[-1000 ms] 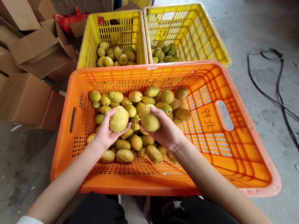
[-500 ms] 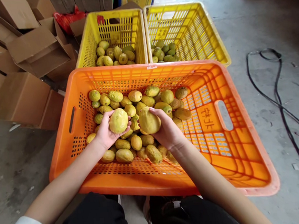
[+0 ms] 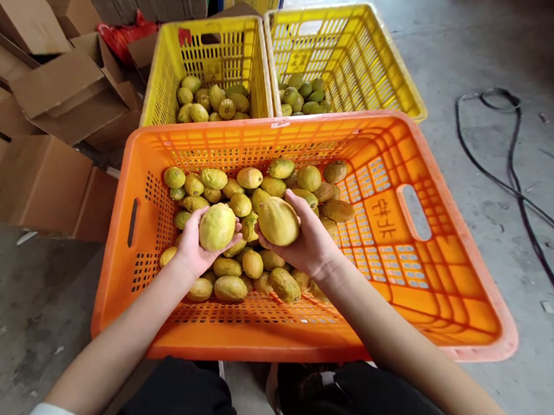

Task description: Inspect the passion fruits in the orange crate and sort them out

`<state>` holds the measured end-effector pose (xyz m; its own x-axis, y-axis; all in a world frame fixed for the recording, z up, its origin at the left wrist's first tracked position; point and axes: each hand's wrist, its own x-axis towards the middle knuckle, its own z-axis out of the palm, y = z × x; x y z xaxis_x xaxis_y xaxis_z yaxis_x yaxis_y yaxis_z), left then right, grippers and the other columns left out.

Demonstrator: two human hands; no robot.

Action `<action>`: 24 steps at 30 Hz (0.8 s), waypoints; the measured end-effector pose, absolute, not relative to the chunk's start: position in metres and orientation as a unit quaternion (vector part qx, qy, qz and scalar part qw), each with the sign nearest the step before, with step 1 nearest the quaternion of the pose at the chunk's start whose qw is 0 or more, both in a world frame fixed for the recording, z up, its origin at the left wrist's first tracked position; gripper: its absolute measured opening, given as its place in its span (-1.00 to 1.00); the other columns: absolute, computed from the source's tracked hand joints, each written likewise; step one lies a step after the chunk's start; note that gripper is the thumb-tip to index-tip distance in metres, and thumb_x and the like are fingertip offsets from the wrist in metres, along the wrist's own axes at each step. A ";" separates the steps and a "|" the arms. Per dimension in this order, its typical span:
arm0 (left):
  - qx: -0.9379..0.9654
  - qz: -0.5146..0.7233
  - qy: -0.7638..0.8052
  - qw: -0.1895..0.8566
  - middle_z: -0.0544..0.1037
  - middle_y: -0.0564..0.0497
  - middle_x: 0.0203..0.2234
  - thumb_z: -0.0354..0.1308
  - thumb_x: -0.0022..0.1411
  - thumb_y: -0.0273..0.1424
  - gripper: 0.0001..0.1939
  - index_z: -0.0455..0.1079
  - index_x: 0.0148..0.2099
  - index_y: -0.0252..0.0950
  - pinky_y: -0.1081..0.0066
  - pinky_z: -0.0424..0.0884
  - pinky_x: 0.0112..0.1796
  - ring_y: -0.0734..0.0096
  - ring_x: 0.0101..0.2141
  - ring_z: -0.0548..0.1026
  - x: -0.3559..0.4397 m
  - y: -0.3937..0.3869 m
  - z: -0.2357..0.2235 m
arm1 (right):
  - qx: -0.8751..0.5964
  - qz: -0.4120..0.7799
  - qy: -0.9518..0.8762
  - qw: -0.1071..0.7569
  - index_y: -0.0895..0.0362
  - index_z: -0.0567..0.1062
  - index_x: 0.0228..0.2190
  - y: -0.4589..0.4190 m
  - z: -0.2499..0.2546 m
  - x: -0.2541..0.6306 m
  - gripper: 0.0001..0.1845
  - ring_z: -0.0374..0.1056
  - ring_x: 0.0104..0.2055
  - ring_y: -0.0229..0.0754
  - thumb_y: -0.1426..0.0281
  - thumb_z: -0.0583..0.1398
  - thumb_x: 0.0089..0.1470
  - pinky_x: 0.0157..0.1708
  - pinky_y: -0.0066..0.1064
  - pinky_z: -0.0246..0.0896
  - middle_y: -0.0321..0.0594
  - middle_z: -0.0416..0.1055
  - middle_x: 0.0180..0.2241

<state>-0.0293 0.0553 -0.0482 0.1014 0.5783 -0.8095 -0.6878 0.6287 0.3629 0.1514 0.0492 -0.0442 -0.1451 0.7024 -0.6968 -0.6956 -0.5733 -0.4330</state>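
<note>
A big orange crate (image 3: 436, 284) stands in front of me, its left half filled with several yellow-green fruits (image 3: 250, 177). My left hand (image 3: 191, 249) cups one round pale yellow fruit (image 3: 217, 226) from below, fingers curled round it. My right hand (image 3: 311, 240) grips a second, more oval yellow fruit (image 3: 278, 221), thumb over its top. Both hands hover just above the pile, close together.
Behind the orange crate stand two yellow crates: the left one (image 3: 161, 82) holds yellowish fruits, the right one (image 3: 380, 52) greener ones. Cardboard boxes (image 3: 45, 181) lie at the left. A black cable (image 3: 519, 182) runs over the concrete floor at the right.
Both hands have turned the fruits slightly in place; the right hand's fruit has rolled so its long side shows. The hands stay above the pile.
</note>
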 end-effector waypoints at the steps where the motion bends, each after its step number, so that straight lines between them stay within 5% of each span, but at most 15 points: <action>1: -0.051 0.429 0.513 0.742 0.67 -0.17 -0.34 0.07 0.44 -0.25 -0.62 0.51 0.13 -0.36 0.20 0.67 -0.23 0.16 -0.33 0.69 -0.030 0.055 -0.048 | -0.465 0.757 0.006 0.459 0.03 0.50 -0.27 0.049 -0.043 0.151 -0.79 0.53 -0.38 -0.19 0.17 0.33 0.21 -0.45 -0.43 0.52 -0.32 0.58 -0.39; 5: -0.031 0.417 0.504 0.755 0.67 -0.18 -0.31 0.17 0.44 -0.18 -0.63 0.51 0.09 -0.36 0.20 0.68 -0.20 0.19 -0.34 0.68 -0.030 0.055 -0.047 | -0.463 0.760 -0.003 0.456 0.03 0.49 -0.28 0.050 -0.044 0.152 -0.82 0.54 -0.39 -0.19 0.23 0.33 0.17 -0.47 -0.45 0.50 -0.29 0.59 -0.40; 11: 0.003 0.404 0.494 0.770 0.66 -0.11 -0.28 0.30 0.31 -0.43 -0.71 0.48 0.07 -0.29 0.32 0.66 -0.26 0.29 -0.38 0.65 -0.029 0.051 -0.049 | -0.448 0.762 -0.039 0.466 0.06 0.49 -0.29 0.050 -0.052 0.157 -0.74 0.57 -0.37 -0.11 0.15 0.34 0.10 -0.53 -0.44 0.45 -0.21 0.60 -0.40; 16: 0.006 0.436 0.493 0.753 0.66 -0.07 -0.25 0.33 0.28 -0.35 -0.68 0.48 0.06 -0.24 0.37 0.64 -0.27 0.29 -0.30 0.66 -0.030 0.051 -0.055 | -0.445 0.753 -0.037 0.483 0.01 0.46 -0.28 0.051 -0.059 0.158 -0.74 0.58 -0.32 -0.05 0.15 0.33 0.08 -0.40 -0.29 0.58 -0.26 0.57 -0.42; 24: 0.011 0.448 0.520 0.727 0.66 -0.05 -0.31 0.22 0.40 -0.23 -0.72 0.51 0.02 -0.29 0.42 0.61 -0.33 0.32 -0.36 0.63 -0.027 0.054 -0.049 | -0.450 0.753 -0.016 0.479 0.01 0.46 -0.28 0.051 -0.059 0.159 -0.76 0.57 -0.35 -0.06 0.17 0.34 0.08 -0.48 -0.31 0.55 -0.28 0.57 -0.41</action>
<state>-0.0269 0.0535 -0.0494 0.0572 0.6631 -0.7464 -0.6395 0.5985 0.4826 0.1591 0.0514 -0.0589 -0.1357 0.7368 -0.6624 -0.7075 -0.5401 -0.4558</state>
